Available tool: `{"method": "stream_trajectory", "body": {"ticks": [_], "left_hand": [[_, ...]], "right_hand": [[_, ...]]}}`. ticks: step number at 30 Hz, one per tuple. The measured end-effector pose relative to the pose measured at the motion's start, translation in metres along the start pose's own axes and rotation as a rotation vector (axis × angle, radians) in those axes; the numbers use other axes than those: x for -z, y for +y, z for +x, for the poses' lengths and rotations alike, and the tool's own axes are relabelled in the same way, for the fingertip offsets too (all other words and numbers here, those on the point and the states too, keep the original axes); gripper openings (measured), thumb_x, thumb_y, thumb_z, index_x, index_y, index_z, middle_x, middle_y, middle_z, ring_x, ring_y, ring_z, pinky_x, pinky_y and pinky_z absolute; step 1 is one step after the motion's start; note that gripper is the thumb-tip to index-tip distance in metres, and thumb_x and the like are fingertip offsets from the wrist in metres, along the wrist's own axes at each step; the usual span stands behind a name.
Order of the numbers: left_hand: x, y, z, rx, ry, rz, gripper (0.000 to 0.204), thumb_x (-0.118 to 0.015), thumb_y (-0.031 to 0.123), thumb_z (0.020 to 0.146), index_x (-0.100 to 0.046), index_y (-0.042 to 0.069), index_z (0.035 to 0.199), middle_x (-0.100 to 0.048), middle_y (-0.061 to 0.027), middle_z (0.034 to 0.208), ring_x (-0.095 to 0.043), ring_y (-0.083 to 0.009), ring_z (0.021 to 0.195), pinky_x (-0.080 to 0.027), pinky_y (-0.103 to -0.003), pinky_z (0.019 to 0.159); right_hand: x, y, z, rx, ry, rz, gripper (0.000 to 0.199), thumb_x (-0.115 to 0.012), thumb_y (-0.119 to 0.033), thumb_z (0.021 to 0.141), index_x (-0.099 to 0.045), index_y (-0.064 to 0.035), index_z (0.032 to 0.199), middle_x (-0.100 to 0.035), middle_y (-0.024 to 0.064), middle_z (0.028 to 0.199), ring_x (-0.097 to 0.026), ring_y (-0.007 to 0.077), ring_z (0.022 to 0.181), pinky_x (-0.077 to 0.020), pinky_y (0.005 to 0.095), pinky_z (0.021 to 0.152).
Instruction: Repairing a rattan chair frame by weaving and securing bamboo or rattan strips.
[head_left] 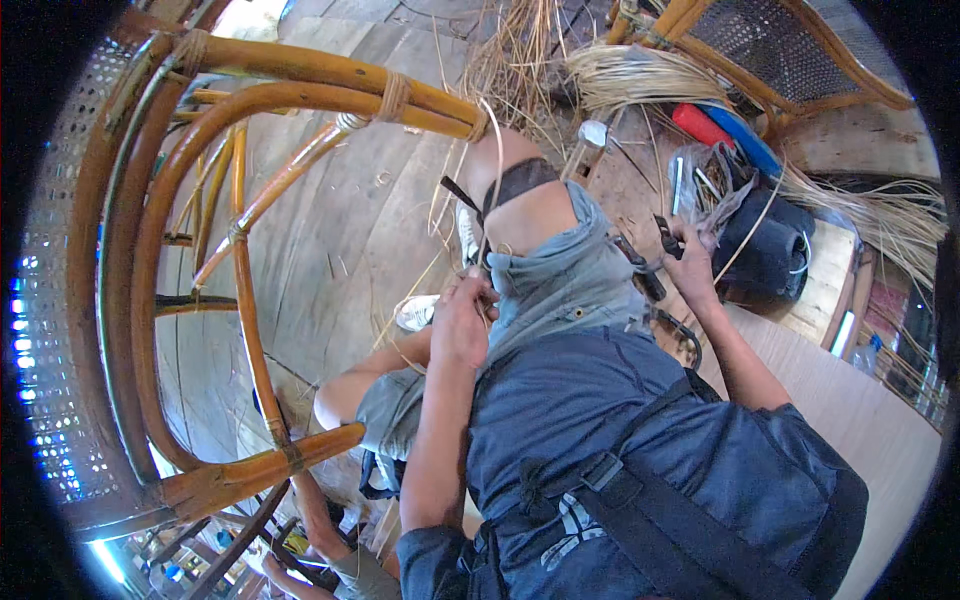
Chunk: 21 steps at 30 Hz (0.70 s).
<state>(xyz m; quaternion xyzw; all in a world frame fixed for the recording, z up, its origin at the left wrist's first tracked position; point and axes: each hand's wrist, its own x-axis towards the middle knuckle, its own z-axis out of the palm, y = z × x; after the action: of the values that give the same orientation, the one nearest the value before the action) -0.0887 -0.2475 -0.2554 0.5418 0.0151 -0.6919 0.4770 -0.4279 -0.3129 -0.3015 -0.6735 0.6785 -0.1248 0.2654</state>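
My left hand (463,322) rests on my grey-shorted thigh, fingers pinched on a thin cane strand (487,200). The strand runs up past my knee, which wears a black strap (520,182), to the wrapped joint (478,122) of a rattan chair frame (250,100). The frame lies tilted on my left side. My right hand (692,268) is out to the right and grips a small black cutter (667,237) near a dark bag (775,245).
Bundles of cane strips (630,75) lie on the plank floor (340,220) ahead, with a hammer (594,135) and red and blue handled tools (715,130). Another rattan chair (790,50) stands top right. Another person's hands (315,535) work at lower left.
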Motion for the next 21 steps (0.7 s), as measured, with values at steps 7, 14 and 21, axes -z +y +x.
{"method": "stream_trajectory", "body": {"ticks": [7,14,21], "left_hand": [[-0.071,0.035,-0.066,-0.601,-0.021,0.888,0.024,-0.048,0.025,0.091,-0.056,0.002,0.090,-0.049,-0.0001,0.062,-0.044,-0.0081,0.058,-0.039,-0.024,0.055],[-0.066,0.034,-0.056,-0.629,0.049,1.084,0.022,-0.047,0.022,0.091,-0.056,0.002,0.091,-0.051,-0.0005,0.064,-0.047,-0.0085,0.057,-0.040,-0.025,0.052],[-0.046,0.037,-0.039,-0.443,-0.089,0.635,0.017,-0.044,0.015,0.091,-0.054,0.002,0.097,-0.056,0.0005,0.074,-0.046,-0.0049,0.060,-0.038,-0.021,0.054]], "right_hand": [[0.034,-0.171,0.014,0.010,-0.309,0.859,0.024,-0.057,-0.019,0.082,-0.059,0.0009,0.096,-0.058,0.0008,0.072,-0.051,0.0088,0.065,-0.0428,0.0246,0.060],[0.027,-0.148,0.023,0.074,-0.174,0.812,0.017,-0.056,-0.014,0.083,-0.062,0.0007,0.089,-0.061,0.0026,0.085,-0.055,0.0111,0.078,-0.0447,0.0251,0.071],[0.212,-0.028,0.063,0.109,1.062,-0.122,0.037,-0.051,-0.034,0.087,-0.059,0.0006,0.095,-0.060,0.0194,0.086,-0.059,0.0270,0.079,-0.0436,0.0354,0.070]]}}
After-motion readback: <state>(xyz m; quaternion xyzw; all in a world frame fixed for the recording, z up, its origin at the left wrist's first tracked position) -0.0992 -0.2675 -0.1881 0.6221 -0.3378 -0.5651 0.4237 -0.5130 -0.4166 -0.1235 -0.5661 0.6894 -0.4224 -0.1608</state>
